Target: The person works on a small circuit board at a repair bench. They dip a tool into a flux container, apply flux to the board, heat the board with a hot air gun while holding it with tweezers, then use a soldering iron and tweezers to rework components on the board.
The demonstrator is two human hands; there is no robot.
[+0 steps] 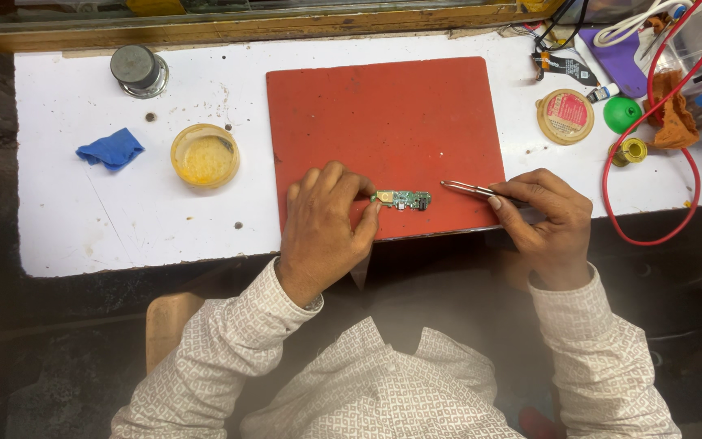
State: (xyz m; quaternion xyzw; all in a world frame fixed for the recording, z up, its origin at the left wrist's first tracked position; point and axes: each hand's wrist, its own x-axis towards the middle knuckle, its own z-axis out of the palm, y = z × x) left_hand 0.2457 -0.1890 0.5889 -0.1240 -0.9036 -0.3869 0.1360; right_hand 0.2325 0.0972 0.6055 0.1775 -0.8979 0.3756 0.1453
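Observation:
A small green circuit board [404, 199] lies near the front edge of a red mat [383, 114]. My left hand [324, 223] rests on the mat and pinches the board's left end between thumb and fingers. My right hand [548, 218] sits at the mat's right front corner and grips metal tweezers [469, 189]. The tweezers' tips point left toward the board and stop a short way from its right end.
On the white table [123, 219]: a blue cloth [110, 149], a yellow round dish [205, 155], a grey metal tin [139, 70] at left. At right are a round tin with red label [565, 116], a green cap [623, 114], a solder spool [631, 150], a red cable [692, 175].

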